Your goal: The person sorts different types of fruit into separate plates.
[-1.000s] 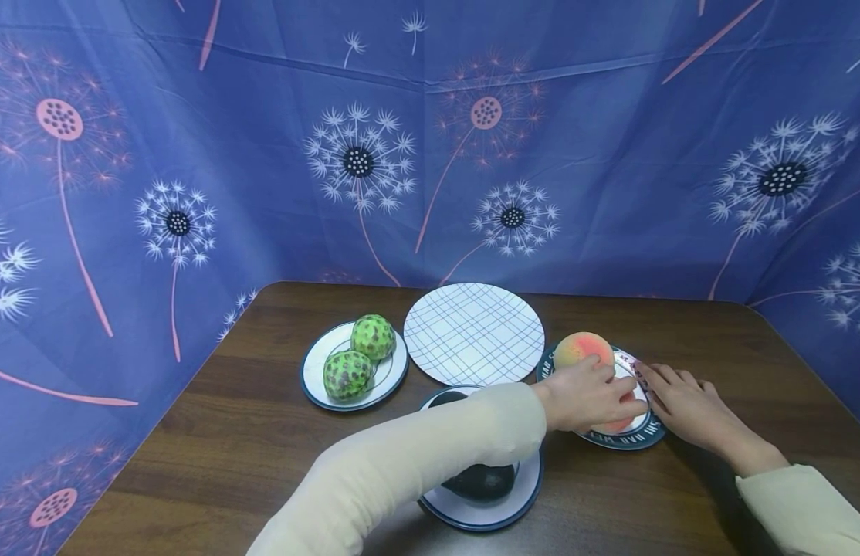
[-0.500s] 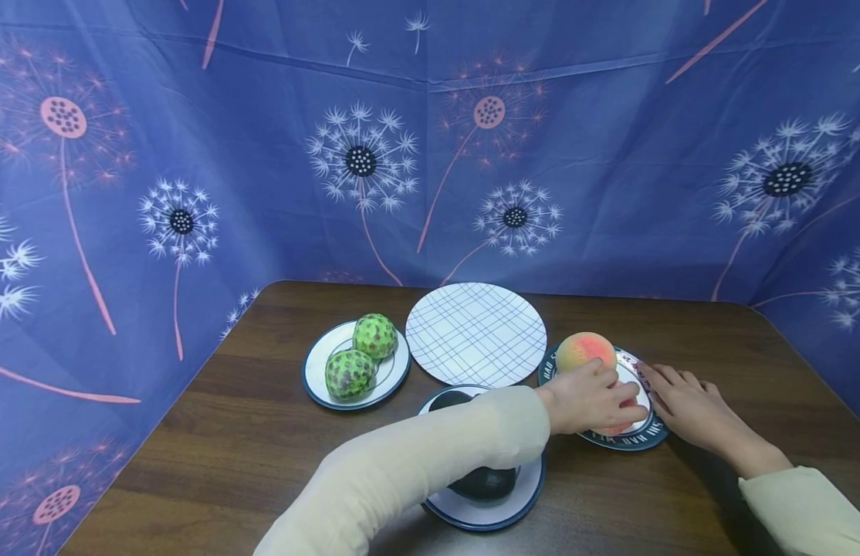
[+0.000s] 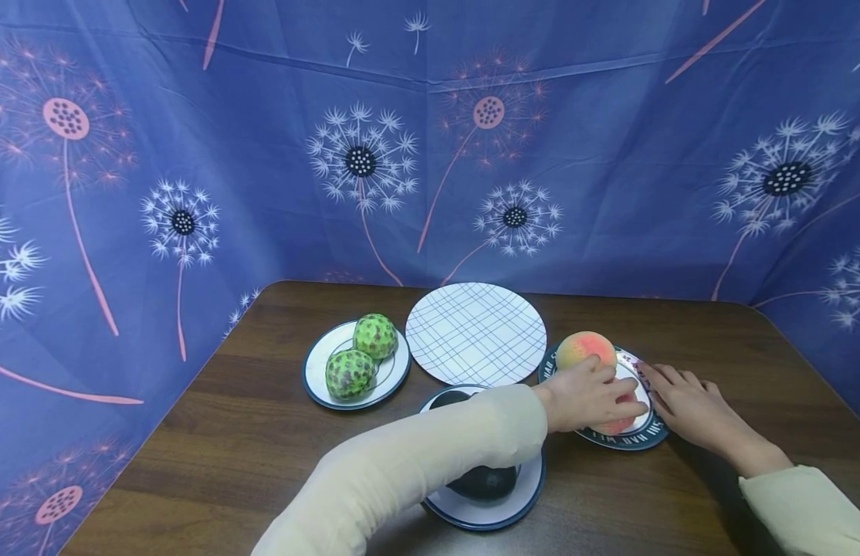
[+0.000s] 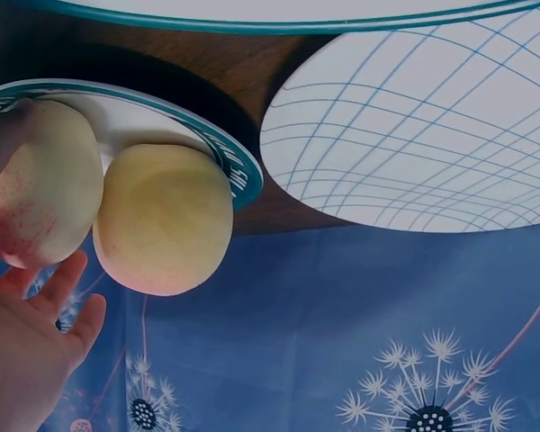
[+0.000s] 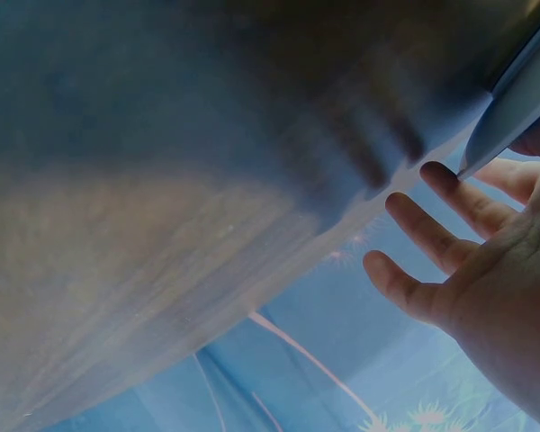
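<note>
My left hand [image 3: 590, 395] reaches across to the right and holds the nearer peach [image 4: 49, 184], thumb on one side and fingers on the other. That peach is on or just above a dark-rimmed plate [image 3: 631, 440]; contact below is hidden. Beside it on the plate sits a second peach [image 3: 584, 349], yellow with a red blush. At the plate's right edge, my right hand [image 3: 701, 409] pinches the rim, thumb over it and the other fingers spread outside. In the right wrist view the plate edge [image 5: 513, 112] passes between thumb and fingers.
A round white board with blue grid lines [image 3: 475, 333] lies mid-table. On a plate [image 3: 312, 386] at left are two green, bumpy custard apples [image 3: 350, 374]. My left sleeve [image 3: 430, 448] passes over a front plate [image 3: 485, 517] with dark fruits [image 3: 484, 483], partly hidden.
Both hands stay at the peach plate, and the fruit has not visibly moved. The head view has shifted very slightly.
</note>
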The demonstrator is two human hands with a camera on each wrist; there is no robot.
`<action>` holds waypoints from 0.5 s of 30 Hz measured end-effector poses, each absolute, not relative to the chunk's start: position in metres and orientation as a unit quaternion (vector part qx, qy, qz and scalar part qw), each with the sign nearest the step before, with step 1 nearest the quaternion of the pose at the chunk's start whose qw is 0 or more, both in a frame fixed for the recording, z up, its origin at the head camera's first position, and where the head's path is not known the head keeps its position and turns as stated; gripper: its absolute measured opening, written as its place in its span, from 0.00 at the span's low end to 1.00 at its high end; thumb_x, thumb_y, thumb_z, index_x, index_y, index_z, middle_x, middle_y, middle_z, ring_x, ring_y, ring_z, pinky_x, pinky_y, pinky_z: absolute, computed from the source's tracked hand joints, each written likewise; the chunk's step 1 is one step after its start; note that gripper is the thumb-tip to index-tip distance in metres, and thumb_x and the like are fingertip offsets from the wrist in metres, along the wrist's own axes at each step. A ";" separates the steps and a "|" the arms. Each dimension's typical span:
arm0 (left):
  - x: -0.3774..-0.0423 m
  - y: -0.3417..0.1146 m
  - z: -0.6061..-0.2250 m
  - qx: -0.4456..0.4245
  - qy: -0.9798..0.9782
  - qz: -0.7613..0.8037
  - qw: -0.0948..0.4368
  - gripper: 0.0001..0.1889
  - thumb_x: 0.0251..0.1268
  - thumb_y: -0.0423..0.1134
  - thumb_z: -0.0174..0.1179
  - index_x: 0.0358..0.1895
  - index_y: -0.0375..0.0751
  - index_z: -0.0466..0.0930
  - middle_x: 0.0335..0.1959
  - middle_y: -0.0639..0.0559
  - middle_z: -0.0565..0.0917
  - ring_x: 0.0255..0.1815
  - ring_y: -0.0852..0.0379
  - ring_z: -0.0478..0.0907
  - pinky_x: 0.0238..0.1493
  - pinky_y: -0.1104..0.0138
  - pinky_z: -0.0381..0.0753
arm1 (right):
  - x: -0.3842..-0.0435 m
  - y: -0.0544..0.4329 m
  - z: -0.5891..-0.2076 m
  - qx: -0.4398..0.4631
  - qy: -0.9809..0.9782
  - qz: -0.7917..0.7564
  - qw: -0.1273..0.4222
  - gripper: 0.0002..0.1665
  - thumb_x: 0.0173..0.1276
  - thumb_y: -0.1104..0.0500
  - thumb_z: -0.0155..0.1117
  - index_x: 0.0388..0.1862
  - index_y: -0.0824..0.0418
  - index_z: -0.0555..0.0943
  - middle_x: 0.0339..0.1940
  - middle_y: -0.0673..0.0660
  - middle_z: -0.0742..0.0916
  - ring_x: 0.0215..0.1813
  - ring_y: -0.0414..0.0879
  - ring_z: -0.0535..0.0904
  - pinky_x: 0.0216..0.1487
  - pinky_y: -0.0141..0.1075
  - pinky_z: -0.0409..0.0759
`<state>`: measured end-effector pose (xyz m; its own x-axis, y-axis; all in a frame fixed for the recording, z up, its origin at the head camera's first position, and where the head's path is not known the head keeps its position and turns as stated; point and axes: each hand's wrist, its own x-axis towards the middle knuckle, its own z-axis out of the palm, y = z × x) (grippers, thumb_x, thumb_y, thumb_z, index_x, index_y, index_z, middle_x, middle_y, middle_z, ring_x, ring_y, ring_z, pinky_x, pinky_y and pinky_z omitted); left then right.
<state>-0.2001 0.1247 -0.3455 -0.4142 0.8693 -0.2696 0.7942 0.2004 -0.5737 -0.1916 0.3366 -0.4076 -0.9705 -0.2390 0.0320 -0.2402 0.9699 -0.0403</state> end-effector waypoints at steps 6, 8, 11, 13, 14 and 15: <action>-0.203 0.122 -0.340 -0.528 -0.788 0.312 0.052 0.48 0.53 0.59 0.59 0.71 0.67 0.34 0.74 0.58 0.45 0.73 0.57 0.47 0.72 0.62 0.50 | -0.192 0.337 -0.407 0.122 -0.992 0.026 0.005 0.32 0.64 0.54 0.53 0.64 0.67 0.62 0.56 0.72 0.72 0.55 0.72 0.65 0.47 0.71 0.62; -0.204 0.120 -0.339 -0.526 -0.792 0.308 0.045 0.47 0.54 0.59 0.58 0.71 0.67 0.34 0.74 0.58 0.45 0.74 0.57 0.46 0.73 0.61 0.48 | -0.193 0.337 -0.407 0.123 -0.992 0.025 0.002 0.32 0.64 0.54 0.53 0.64 0.67 0.62 0.56 0.72 0.71 0.55 0.72 0.65 0.46 0.71 0.62; -0.205 0.116 -0.336 -0.527 -0.797 0.293 0.044 0.46 0.54 0.58 0.58 0.71 0.66 0.36 0.74 0.57 0.46 0.73 0.57 0.48 0.73 0.61 0.49 | -0.193 0.338 -0.406 0.123 -0.992 0.023 -0.001 0.32 0.64 0.53 0.54 0.64 0.67 0.62 0.56 0.72 0.72 0.55 0.72 0.65 0.47 0.71 0.62; -0.206 0.113 -0.334 -0.528 -0.797 0.287 0.057 0.45 0.55 0.57 0.58 0.71 0.66 0.38 0.73 0.57 0.49 0.72 0.57 0.51 0.72 0.62 0.52 | -0.194 0.337 -0.405 0.123 -0.992 0.024 -0.002 0.32 0.64 0.54 0.54 0.64 0.67 0.62 0.56 0.72 0.72 0.55 0.72 0.65 0.47 0.71 0.62; -0.207 0.112 -0.333 -0.529 -0.797 0.285 0.068 0.44 0.55 0.57 0.58 0.71 0.66 0.39 0.72 0.56 0.50 0.71 0.57 0.52 0.71 0.62 0.55 | -0.194 0.337 -0.404 0.125 -0.992 0.025 -0.001 0.32 0.64 0.54 0.54 0.64 0.67 0.63 0.56 0.72 0.72 0.55 0.72 0.65 0.47 0.71 0.62; -0.207 0.110 -0.332 -0.529 -0.795 0.285 0.083 0.43 0.56 0.56 0.58 0.70 0.65 0.41 0.72 0.56 0.52 0.70 0.57 0.54 0.69 0.62 0.58 | -0.194 0.337 -0.404 0.127 -0.992 0.027 0.001 0.32 0.64 0.54 0.54 0.64 0.66 0.63 0.56 0.72 0.72 0.55 0.72 0.65 0.47 0.71 0.62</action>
